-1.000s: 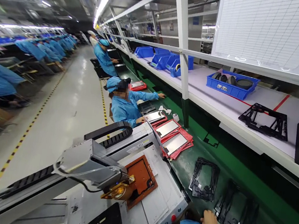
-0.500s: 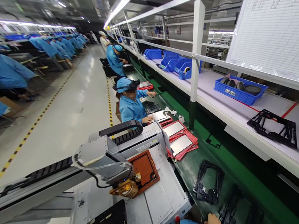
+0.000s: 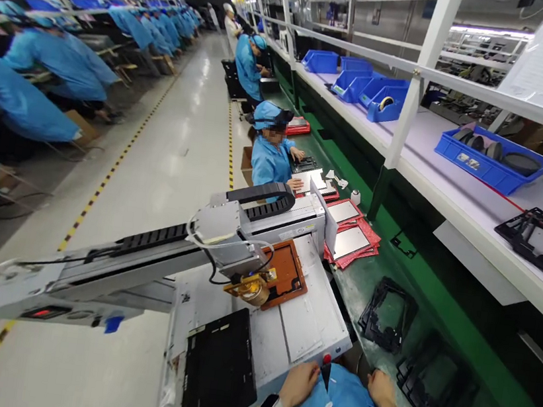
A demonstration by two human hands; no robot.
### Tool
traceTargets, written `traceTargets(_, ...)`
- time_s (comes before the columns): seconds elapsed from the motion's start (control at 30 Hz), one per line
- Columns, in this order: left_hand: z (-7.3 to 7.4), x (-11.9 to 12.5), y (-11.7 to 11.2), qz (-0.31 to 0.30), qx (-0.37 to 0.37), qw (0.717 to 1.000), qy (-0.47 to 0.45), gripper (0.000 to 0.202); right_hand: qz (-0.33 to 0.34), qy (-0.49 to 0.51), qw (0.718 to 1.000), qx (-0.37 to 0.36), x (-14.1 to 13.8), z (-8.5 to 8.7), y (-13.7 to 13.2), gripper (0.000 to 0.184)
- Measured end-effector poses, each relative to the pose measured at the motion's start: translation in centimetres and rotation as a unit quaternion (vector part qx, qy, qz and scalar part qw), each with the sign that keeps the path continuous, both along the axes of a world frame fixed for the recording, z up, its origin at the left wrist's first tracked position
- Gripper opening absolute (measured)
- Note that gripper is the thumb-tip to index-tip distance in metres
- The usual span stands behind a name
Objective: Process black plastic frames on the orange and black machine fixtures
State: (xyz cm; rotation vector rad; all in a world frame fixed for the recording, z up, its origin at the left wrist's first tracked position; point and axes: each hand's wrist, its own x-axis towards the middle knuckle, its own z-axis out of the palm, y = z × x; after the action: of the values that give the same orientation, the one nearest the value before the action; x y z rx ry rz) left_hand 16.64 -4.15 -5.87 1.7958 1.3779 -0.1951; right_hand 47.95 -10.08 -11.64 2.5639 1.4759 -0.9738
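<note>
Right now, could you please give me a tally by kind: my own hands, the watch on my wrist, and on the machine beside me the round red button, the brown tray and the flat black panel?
Own hands: 2 (left hand, right hand)
Watch: 1
Round red button: 1
Brown tray: 1
Flat black panel: 1
Total: 6

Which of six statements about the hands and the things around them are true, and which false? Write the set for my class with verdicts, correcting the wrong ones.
1. The watch is on the person's right wrist. False: it is on the left.
2. The black panel lies on the machine. True.
3. The black frames are in the left hand. False: they lie on the green bench.
4. The right hand is at the bench's edge. True.
5. The nearest blue bin stands on the floor. False: it is on the white shelf.
6. The red button is beside the left hand. True.
</note>
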Motion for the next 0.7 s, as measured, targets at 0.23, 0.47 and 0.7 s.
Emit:
traceTargets(0.23, 1.5, 0.6, 5.7, 0.024, 0.105, 0.994, -0.003, 0.036, -0.005, 0.018, 1.0, -0.009, -0.8, 2.0, 0.5, 0.023)
traceTargets(0.47, 1.1, 0.3, 9.9, 0.031, 0.242, 0.969, 0.027, 0.037, -0.016, 0.053, 0.998, 0.002, -1.4, 3.1, -0.5, 0.028)
traceTargets(0.7, -0.7, -0.9, 13.7, 0.017, 0.32, 0.946, 0.053, 0.05, -0.021, 0.066, 0.997, 0.034, -2.0, 3.5, -1.6, 0.017)
